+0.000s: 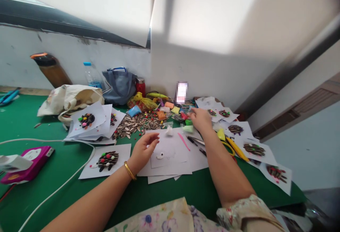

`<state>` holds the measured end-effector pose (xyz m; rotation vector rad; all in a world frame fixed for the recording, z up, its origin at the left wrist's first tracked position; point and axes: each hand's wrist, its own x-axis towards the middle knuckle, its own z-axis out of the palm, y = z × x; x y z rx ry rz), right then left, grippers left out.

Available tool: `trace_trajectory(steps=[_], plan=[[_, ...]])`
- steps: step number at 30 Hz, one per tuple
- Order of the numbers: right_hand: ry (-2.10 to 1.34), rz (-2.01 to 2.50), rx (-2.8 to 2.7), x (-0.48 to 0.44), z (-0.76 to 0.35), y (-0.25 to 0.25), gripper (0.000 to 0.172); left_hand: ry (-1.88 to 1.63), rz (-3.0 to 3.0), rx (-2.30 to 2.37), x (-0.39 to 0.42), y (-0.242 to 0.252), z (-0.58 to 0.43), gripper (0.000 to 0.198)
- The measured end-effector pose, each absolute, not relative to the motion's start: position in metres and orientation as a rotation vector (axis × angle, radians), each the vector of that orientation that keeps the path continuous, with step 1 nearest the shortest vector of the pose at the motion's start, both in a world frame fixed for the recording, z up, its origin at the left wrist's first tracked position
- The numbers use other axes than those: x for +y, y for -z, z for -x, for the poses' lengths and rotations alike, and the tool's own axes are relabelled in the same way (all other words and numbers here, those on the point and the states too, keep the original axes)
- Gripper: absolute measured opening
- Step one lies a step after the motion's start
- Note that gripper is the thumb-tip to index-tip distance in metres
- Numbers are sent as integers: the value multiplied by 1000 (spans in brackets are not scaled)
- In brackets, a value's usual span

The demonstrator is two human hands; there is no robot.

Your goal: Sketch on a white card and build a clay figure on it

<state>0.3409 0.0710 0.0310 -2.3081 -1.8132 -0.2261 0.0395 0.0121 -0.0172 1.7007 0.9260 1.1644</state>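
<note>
My left hand (pixel 145 151), a gold bangle at its wrist, hovers at the left edge of a white sheet (pixel 172 157). Its fingers are loosely curved, the thumb apart, and nothing shows in them. On that sheet are a small drawn outline and a white piece with a black eye. My right hand (pixel 202 119) reaches to the colored clay packets at the back, fingers bent down among them; what they grip is too small to make out. A light green clay packet (pixel 188 129) lies just below it. A white clay lump in plastic (pixel 169 130) and a pink strip (pixel 183 141) lie between the hands.
Sunflower seeds (pixel 132 124) are heaped at the back. Finished hedgehog-like seed pictures (pixel 108 161) lie left and right. Yellow-handled scissors (pixel 228 147) and pens (pixel 195 142) are by my right forearm. A phone (pixel 181 92) stands against the wall; a white cable (pixel 77 170) crosses the left.
</note>
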Motion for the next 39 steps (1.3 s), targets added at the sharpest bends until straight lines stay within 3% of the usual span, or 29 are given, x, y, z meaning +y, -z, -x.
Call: trace_trajectory(steps=[8,12,16,22,27,32,36,39], plan=[[34,2480,-1835,107,-378,-18,26,-1176,-1700,919,14,21,-38,26],[154,2447,-1746,102,-377,-21,28,-1186,-1671,913,12,19,-38,25],[162,2064,-1545,83,-364,-30,33,-1181,-1701,927,13,20,-37,25],[-300,1380,-1806,22,-287,-11,42,-1169,-1656,892,12,20,-38,31],[-478,1226,-1864,-20,-232,3,38,-1179,-1510,815,8,13,-41,36],[-483,1271,-1888,-23,-219,7,43,-1143,-1579,830,5,16,-45,27],[-504,1339,-1991,-20,-220,9,20,-1091,-1678,817,3,17,-45,23],[-479,1355,-2039,-21,-220,10,15,-1082,-1741,834,0,14,-45,21]])
